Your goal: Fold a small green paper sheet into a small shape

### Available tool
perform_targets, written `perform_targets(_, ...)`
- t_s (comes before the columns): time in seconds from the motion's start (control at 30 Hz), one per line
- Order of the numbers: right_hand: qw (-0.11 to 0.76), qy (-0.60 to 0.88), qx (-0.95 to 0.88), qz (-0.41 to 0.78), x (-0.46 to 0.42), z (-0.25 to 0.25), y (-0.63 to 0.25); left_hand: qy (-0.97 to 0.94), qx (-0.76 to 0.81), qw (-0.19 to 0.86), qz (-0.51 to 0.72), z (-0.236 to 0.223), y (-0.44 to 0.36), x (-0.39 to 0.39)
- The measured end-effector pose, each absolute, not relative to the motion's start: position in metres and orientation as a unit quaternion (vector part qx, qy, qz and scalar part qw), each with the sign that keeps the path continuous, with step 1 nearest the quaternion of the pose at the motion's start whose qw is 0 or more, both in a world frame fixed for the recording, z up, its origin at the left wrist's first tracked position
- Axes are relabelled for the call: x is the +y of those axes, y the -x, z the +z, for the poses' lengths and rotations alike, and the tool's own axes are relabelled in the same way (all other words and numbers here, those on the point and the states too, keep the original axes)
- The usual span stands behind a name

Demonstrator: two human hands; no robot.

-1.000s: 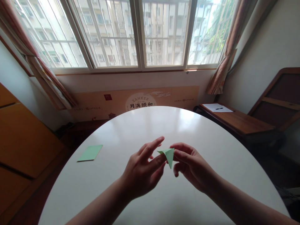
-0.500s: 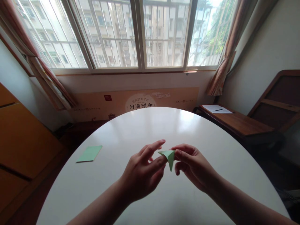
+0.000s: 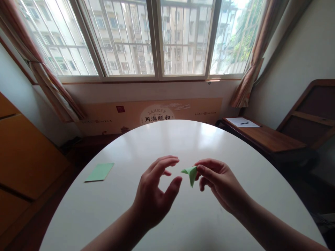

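A small folded piece of light green paper [image 3: 192, 174], with pointed flaps to the left and below, is pinched at its right corner between the thumb and forefinger of my right hand [image 3: 216, 179]. Just left of it, my left hand [image 3: 157, 191] is held with thumb and fingers apart and nothing between them, not touching the paper. Both hands are above the white round table [image 3: 183, 139]. Towards the table's left edge lies a flat square stack of green paper [image 3: 99, 172].
Beyond the table's curved far edge stands a printed board [image 3: 183, 108] under the barred window. At the right is a wooden desk [image 3: 282, 137] bearing a white sheet [image 3: 238, 121] and a pen [image 3: 244, 123]. An orange-brown cabinet [image 3: 23, 157] is at the left.
My left hand has let go of the folded paper and moved a little left, its thumb and fingers spreading. The paper stays in my right hand, shifted slightly right.
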State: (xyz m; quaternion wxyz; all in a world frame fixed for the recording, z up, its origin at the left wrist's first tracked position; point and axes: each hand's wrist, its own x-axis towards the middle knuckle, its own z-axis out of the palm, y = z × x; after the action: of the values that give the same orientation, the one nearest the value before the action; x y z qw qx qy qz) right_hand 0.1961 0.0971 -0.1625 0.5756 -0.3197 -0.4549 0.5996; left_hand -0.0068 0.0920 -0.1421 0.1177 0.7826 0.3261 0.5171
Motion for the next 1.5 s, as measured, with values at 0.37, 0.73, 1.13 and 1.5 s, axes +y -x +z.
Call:
perform_targets(0.37, 0.563, 0.368, -0.539, 0.508, 0.092, -0.173, -0.189, -0.716, 0.357, 0.417, 0.431, -0.143, -0.005, 0.095)
perform_targets(0.73, 0.526, 0.376, -0.557, 0.521, 0.093, -0.173, -0.184, -0.641, 0.394, 0.499, 0.431, -0.141, -0.005, 0.1)
perform_targets(1.13, 0.534, 0.378, -0.589, 0.473, 0.089, -0.166, -0.187, -0.646, 0.407, 0.468, 0.445, -0.138, -0.001, 0.099)
perform_targets(1.5, 0.531, 0.383, -0.588, 0.474, 0.089, -0.167, -0.187, -0.678, 0.401, 0.417, 0.453, -0.145, -0.001, 0.099)
